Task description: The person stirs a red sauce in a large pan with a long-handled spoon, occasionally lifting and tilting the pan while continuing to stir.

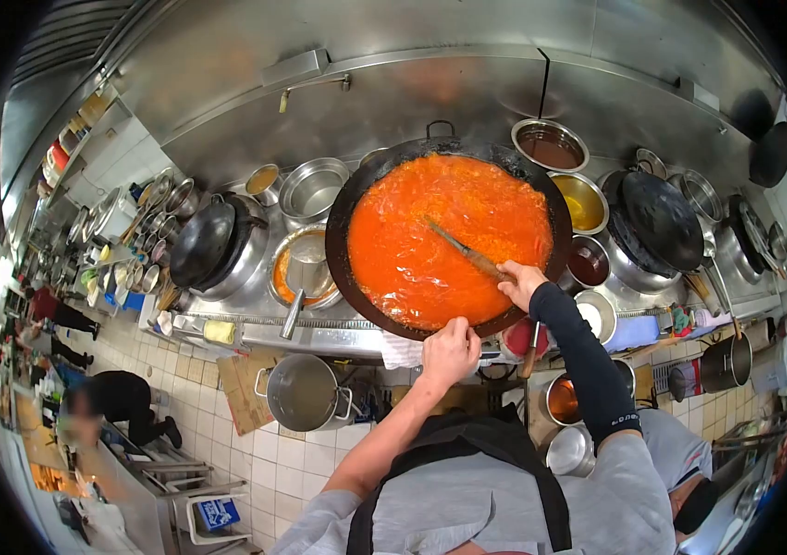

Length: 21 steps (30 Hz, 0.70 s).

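A large black wok (342, 259) stands in front of me, filled with orange-red sauce (430, 217). My right hand (525, 285), below a dark sleeve, is wrapped round the handle of a long wooden-handled cooking tool (479, 262). The tool slants into the sauce, which hides its head. At the wok's near rim is my left hand (452, 353), its fingers curled closed against the edge. A white cloth (403, 351) hangs just left of that hand.
Left of the wok, a strainer (308, 276) lies over a pot. Bowls of brown sauce (552, 146) and yellow liquid (582, 202) stand at right, near another wok (662, 222). A stockpot (303, 392) is below left. People work at far left; another person (680, 462) is close at right.
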Each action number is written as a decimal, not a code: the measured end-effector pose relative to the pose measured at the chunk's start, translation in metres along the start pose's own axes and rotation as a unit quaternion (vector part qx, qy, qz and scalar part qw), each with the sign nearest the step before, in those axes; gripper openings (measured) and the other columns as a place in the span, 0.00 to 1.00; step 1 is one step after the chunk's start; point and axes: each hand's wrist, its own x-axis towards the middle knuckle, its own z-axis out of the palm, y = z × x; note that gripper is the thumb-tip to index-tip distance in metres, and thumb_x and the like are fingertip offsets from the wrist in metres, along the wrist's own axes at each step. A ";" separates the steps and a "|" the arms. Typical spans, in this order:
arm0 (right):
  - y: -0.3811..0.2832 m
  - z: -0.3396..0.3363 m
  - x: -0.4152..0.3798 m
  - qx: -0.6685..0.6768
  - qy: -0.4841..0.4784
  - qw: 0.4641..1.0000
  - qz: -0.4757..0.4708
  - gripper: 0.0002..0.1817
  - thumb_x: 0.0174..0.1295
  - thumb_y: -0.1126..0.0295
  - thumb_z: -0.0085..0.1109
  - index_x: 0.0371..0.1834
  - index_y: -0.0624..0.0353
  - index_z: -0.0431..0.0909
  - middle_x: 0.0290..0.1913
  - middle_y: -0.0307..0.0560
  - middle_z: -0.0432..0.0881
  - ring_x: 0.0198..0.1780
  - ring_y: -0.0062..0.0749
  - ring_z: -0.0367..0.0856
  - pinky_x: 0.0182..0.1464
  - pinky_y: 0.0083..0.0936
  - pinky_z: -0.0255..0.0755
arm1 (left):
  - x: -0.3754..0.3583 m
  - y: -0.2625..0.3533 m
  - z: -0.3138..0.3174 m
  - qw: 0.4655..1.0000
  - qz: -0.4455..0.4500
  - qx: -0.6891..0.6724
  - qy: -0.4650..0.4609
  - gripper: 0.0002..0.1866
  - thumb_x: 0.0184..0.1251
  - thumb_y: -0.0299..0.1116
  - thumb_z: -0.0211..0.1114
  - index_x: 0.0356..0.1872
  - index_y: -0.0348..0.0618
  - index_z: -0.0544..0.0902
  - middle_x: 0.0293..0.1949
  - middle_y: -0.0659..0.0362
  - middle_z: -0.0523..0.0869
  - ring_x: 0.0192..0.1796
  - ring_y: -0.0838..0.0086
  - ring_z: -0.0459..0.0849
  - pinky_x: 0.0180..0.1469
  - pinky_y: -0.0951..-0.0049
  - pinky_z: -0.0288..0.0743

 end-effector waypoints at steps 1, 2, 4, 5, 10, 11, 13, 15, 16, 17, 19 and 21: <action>-0.001 0.001 -0.005 0.001 -0.005 1.000 0.000 0.24 0.75 0.68 0.71 0.72 0.58 0.83 0.60 0.68 0.93 0.64 0.66 0.91 0.65 0.47 0.85 | 0.000 -0.001 0.000 1.000 -0.002 0.002 -0.003 0.09 0.73 0.31 0.69 0.38 0.42 0.77 0.29 0.48 0.87 0.27 0.48 0.90 0.29 0.47 0.85; -0.005 0.000 -0.011 0.002 -0.011 1.000 0.001 0.23 0.75 0.68 0.71 0.71 0.59 0.83 0.59 0.68 0.93 0.64 0.66 0.91 0.65 0.47 0.85 | 0.000 -0.001 0.000 1.000 -0.004 0.004 -0.007 0.09 0.73 0.32 0.69 0.38 0.42 0.77 0.29 0.48 0.87 0.27 0.47 0.91 0.29 0.47 0.85; -0.009 -0.005 -0.028 0.007 -0.026 1.000 -0.011 0.24 0.74 0.68 0.71 0.72 0.60 0.83 0.59 0.68 0.92 0.63 0.66 0.91 0.65 0.47 0.85 | 0.000 -0.001 0.001 1.000 -0.007 0.003 -0.014 0.09 0.74 0.32 0.69 0.39 0.42 0.77 0.30 0.47 0.88 0.28 0.47 0.91 0.30 0.46 0.86; -0.015 -0.010 -0.039 0.005 -0.035 0.999 -0.011 0.24 0.74 0.68 0.71 0.72 0.60 0.83 0.59 0.68 0.92 0.63 0.66 0.91 0.65 0.47 0.85 | -0.001 -0.002 0.002 1.000 -0.009 0.000 -0.017 0.09 0.74 0.32 0.69 0.39 0.42 0.77 0.30 0.47 0.88 0.28 0.46 0.91 0.30 0.46 0.86; -0.014 -0.029 -0.091 0.004 -0.047 0.998 -0.047 0.25 0.74 0.66 0.71 0.72 0.61 0.83 0.55 0.67 0.93 0.61 0.66 0.92 0.63 0.47 0.86 | -0.002 -0.001 0.000 0.999 -0.032 -0.013 -0.034 0.10 0.74 0.34 0.70 0.40 0.42 0.78 0.32 0.46 0.90 0.30 0.43 0.91 0.33 0.43 0.85; -0.027 -0.041 -0.102 0.006 -0.071 0.997 -0.030 0.24 0.74 0.69 0.71 0.71 0.61 0.83 0.51 0.65 0.94 0.56 0.63 0.94 0.60 0.46 0.87 | -0.002 -0.002 0.000 0.999 -0.033 -0.013 -0.038 0.10 0.74 0.34 0.70 0.40 0.42 0.78 0.32 0.46 0.90 0.31 0.43 0.91 0.33 0.43 0.86; -0.042 -0.063 -0.124 0.024 -0.093 0.995 0.005 0.24 0.74 0.71 0.71 0.71 0.61 0.83 0.49 0.63 0.94 0.54 0.59 0.95 0.58 0.44 0.87 | -0.003 -0.003 0.000 0.998 -0.035 -0.016 -0.045 0.10 0.74 0.35 0.70 0.40 0.42 0.78 0.33 0.45 0.91 0.31 0.43 0.91 0.34 0.42 0.86; -0.035 -0.073 -0.137 0.027 -0.107 0.994 -0.011 0.23 0.73 0.73 0.72 0.70 0.61 0.83 0.47 0.62 0.94 0.51 0.53 0.97 0.55 0.42 0.86 | -0.004 -0.003 0.000 0.998 -0.039 -0.021 -0.053 0.10 0.75 0.35 0.70 0.40 0.42 0.78 0.33 0.45 0.91 0.32 0.42 0.91 0.35 0.42 0.86; -0.033 -0.080 -0.143 0.020 -0.107 0.994 -0.017 0.22 0.73 0.73 0.72 0.69 0.61 0.84 0.47 0.62 0.94 0.50 0.54 0.96 0.54 0.41 0.86 | -0.005 -0.003 0.000 0.997 -0.043 -0.021 -0.059 0.10 0.75 0.35 0.70 0.41 0.42 0.78 0.33 0.45 0.91 0.32 0.42 0.92 0.35 0.42 0.86; -0.037 -0.091 -0.150 0.012 -0.107 0.994 -0.024 0.22 0.73 0.73 0.72 0.68 0.61 0.84 0.46 0.61 0.94 0.50 0.55 0.96 0.54 0.41 0.86 | -0.005 -0.004 0.000 0.997 -0.047 -0.020 -0.066 0.10 0.75 0.35 0.70 0.41 0.42 0.78 0.33 0.45 0.91 0.32 0.42 0.92 0.35 0.42 0.86; -0.041 -0.111 -0.161 -0.009 -0.103 0.994 -0.044 0.22 0.73 0.69 0.74 0.68 0.61 0.86 0.45 0.61 0.93 0.47 0.54 0.94 0.52 0.40 0.85 | -0.004 -0.004 0.000 0.996 -0.052 -0.020 -0.076 0.10 0.76 0.36 0.70 0.41 0.42 0.78 0.33 0.45 0.92 0.33 0.42 0.92 0.35 0.42 0.86; -0.049 -0.135 -0.169 -0.036 -0.106 0.993 -0.045 0.22 0.72 0.69 0.74 0.67 0.61 0.87 0.45 0.61 0.93 0.46 0.54 0.94 0.52 0.40 0.85 | -0.003 -0.003 -0.002 0.995 -0.052 -0.020 -0.084 0.11 0.76 0.36 0.70 0.41 0.42 0.78 0.34 0.45 0.92 0.33 0.42 0.92 0.36 0.42 0.86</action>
